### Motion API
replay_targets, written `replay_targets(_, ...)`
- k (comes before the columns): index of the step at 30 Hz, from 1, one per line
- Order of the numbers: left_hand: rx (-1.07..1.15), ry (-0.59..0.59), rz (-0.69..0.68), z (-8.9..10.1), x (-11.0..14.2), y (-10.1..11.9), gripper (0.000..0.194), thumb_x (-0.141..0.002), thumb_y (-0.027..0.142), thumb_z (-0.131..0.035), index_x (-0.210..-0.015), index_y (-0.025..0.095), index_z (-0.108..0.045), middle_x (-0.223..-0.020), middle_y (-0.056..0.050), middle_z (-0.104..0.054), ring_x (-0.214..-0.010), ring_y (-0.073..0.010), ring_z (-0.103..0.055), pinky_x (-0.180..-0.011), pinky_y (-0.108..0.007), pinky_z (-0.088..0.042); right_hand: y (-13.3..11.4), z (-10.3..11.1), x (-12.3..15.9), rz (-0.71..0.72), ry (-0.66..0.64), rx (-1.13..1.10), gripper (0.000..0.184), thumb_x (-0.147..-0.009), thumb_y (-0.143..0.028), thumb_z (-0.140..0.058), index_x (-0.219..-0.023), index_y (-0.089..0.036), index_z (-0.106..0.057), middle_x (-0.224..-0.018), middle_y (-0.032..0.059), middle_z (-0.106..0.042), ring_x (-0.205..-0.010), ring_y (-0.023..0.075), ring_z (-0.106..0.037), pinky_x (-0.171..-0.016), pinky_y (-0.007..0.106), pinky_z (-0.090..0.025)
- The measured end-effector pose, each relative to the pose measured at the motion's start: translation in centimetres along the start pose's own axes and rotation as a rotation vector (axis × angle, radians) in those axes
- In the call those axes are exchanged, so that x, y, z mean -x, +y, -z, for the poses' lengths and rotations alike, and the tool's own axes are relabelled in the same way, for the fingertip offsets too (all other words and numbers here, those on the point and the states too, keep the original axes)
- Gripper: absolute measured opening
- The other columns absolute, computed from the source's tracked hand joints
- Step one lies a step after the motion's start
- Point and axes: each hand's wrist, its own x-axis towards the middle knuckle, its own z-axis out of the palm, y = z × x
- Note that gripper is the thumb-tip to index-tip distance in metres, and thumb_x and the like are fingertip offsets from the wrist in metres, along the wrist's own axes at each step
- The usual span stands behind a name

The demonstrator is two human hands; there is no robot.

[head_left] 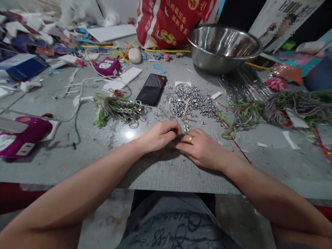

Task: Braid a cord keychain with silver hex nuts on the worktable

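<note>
My left hand (pixel 160 135) and my right hand (pixel 201 148) meet at the middle of the grey table (pixel 155 169), fingers pinched together around a small stack of metal nuts (pixel 185 128). A gold ring sits on a right-hand finger. Just beyond the fingertips lies a pile of loose silver nuts (pixel 193 102) with a thin wooden stick (pixel 186 109) across it. Left of the hands rests a bundle of finished nut strings with green cord (pixel 120 110).
A black phone (pixel 151 89) lies behind the hands. A steel bowl (pixel 224 46) and a red bag (pixel 168 20) stand at the back. Grey, green and red cords (pixel 280 107) spread to the right. Purple devices (pixel 22 136) and paper scraps clutter the left.
</note>
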Motion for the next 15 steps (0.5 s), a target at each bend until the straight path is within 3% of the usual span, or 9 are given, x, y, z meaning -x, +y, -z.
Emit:
replay_targets(6,-0.037,-0.016,-0.049,-0.26,0.06,-0.26,0.017,-0.071,0.01,-0.04,-0.078,0.014,-0.055,-0.069,0.002,-0.054,-0.064,-0.0083,-0.049,-0.062,-0.022,-0.041,-0.31,-0.69,-0.12,-0.008,-0.083,0.08,0.023,-0.089,-0.017,-0.042,-0.079,-0.016,-0.063,-0.067,0.0036,-0.063,-0.068,0.0166,-0.051,-0.067,0.032,-0.03)
replay_targets(10,-0.061,-0.031,-0.081,-0.35,0.05,-0.57,0.019,-0.071,0.009,-0.041,-0.08,0.014,-0.057,-0.071,0.001,-0.057,-0.067,-0.0087,-0.052,-0.064,-0.022,-0.042,-0.2,-0.22,-0.17,-0.066,-0.07,-0.053,0.025,-0.088,-0.019,-0.042,-0.073,-0.014,-0.061,-0.062,0.0044,-0.062,-0.059,0.014,-0.05,-0.066,0.031,-0.032)
replay_targets(12,-0.085,-0.044,-0.094,-0.3,0.02,-0.58,0.021,-0.071,0.009,-0.042,-0.082,0.014,-0.058,-0.074,0.001,-0.058,-0.069,-0.009,-0.053,-0.065,-0.023,-0.043,0.04,0.05,-0.13,-0.167,-0.004,-0.241,0.021,-0.087,-0.022,-0.044,-0.076,-0.015,-0.06,-0.063,0.0028,-0.061,-0.058,0.0125,-0.05,-0.066,0.03,-0.033)
replay_targets(15,-0.12,-0.054,-0.136,-0.23,-0.01,-0.41,0.019,-0.071,0.01,-0.045,-0.082,0.014,-0.06,-0.074,0.0,-0.057,-0.07,-0.0096,-0.053,-0.066,-0.023,-0.043,0.59,0.22,-0.04,-0.45,0.126,-0.562,0.017,-0.085,-0.026,-0.046,-0.077,-0.017,-0.058,-0.061,-0.0008,-0.058,-0.056,0.0104,-0.048,-0.059,0.025,-0.035)
